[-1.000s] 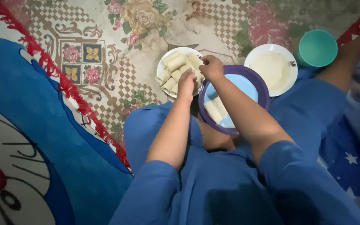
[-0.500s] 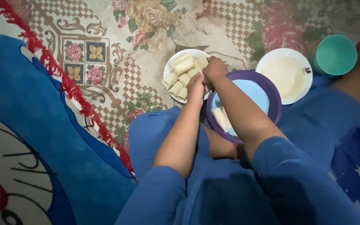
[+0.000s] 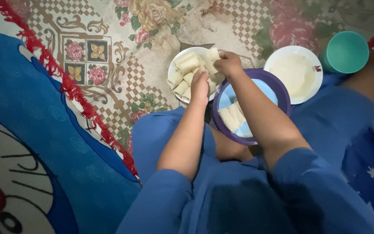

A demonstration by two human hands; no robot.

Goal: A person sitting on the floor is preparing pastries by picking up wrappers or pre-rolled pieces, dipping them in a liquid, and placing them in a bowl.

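Gripping pale roll point(image 3: 213, 55) in right hand point(image 3: 229, 64), directly above white plate point(image 3: 174, 69) of stacked rolls; left hand point(image 3: 199, 85) just beside, fingers resting on pile, long axis pointing away.

So the plate of rolls point(image 3: 186, 69) sits top centre on the mat point(image 3: 109, 52), bowl point(image 3: 256, 108) just right of it and lower, on the lap. Another plate point(image 3: 295, 73) further right, cup point(image 3: 346, 52) in the upper right corner. Blanket point(image 3: 31, 143) fills the left.
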